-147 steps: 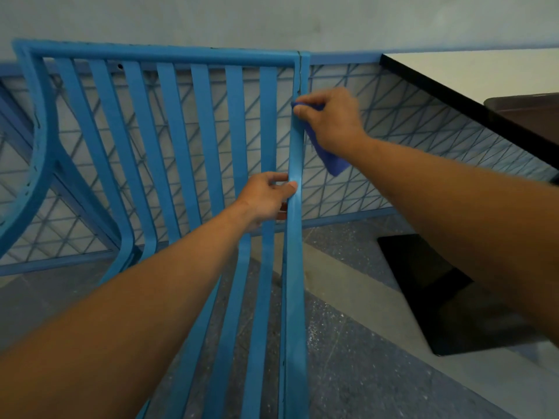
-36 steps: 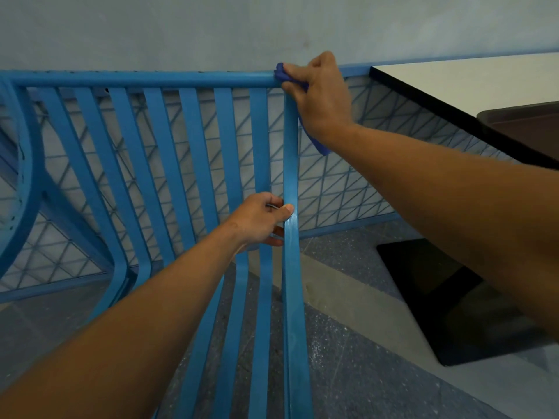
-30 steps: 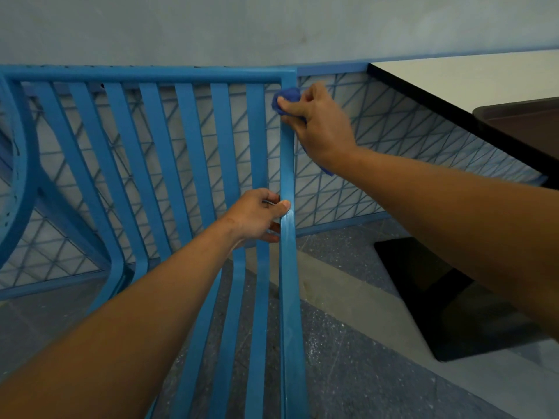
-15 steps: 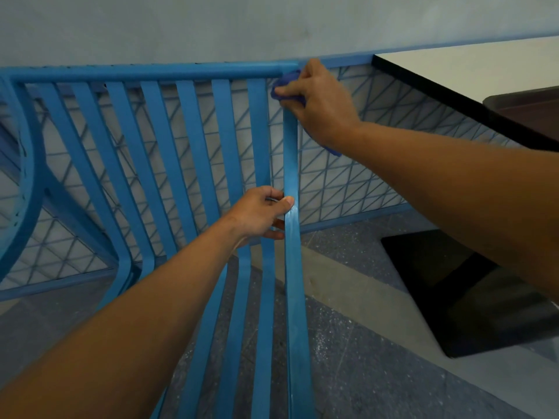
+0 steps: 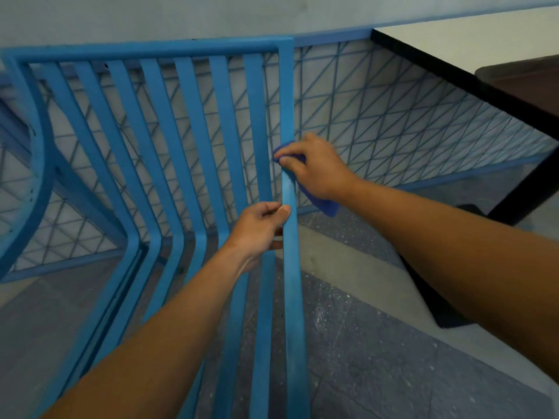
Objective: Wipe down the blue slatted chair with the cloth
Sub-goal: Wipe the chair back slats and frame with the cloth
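Cloth [image 5: 325, 207], soft and limp, bunches in my right hand [image 5: 317, 170], pinched round the blue slatted chair [image 5: 187, 152]'s stiff right frame bar beside the bench [image 5: 453, 34]; my left hand [image 5: 260, 228] grips that bar just below, steadying.

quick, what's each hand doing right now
Left hand: grips the chair side rail.
Right hand: holds the cloth against that rail.

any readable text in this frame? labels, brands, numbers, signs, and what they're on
None. No words, labels, brands, numbers or signs show on the blue slatted chair, the cloth, the table or the wall.
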Demonstrator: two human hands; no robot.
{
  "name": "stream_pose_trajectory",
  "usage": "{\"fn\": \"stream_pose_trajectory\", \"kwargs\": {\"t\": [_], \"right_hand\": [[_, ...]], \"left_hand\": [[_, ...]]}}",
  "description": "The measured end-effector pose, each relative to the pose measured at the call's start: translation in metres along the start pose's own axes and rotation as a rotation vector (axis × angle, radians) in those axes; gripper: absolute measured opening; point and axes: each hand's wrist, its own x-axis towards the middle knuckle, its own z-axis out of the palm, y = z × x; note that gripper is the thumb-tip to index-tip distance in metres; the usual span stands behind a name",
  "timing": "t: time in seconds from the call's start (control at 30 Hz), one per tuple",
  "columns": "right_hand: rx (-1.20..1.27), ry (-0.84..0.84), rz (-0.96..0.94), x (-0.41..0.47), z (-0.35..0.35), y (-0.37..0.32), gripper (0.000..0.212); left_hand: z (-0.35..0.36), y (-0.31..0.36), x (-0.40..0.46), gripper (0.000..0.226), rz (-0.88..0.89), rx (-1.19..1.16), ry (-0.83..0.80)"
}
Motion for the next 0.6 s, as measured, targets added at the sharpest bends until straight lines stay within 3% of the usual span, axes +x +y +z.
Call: {"fn": "stream_pose_trajectory", "kwargs": {"t": [0.27,0.47,0.6], "right_hand": [[0.184,-0.128,0.096,-0.097,0.015,-0.020,0.017],[0.306,-0.176,0.149,-0.158,0.017,-0.039,0.014],[0.421,-0.147,0.184,-0.201,0.017,-0.056,0.015]], "left_hand": [[-0.009,-0.036,-0.078,0.025,-0.150,-0.058,-0.046],[-0.016,-0.058,-0.140,0.022,-0.225,-0.088,-0.028],[-0.020,-0.061,-0.172,0.032,-0.238,-0.213,0.019]]}}
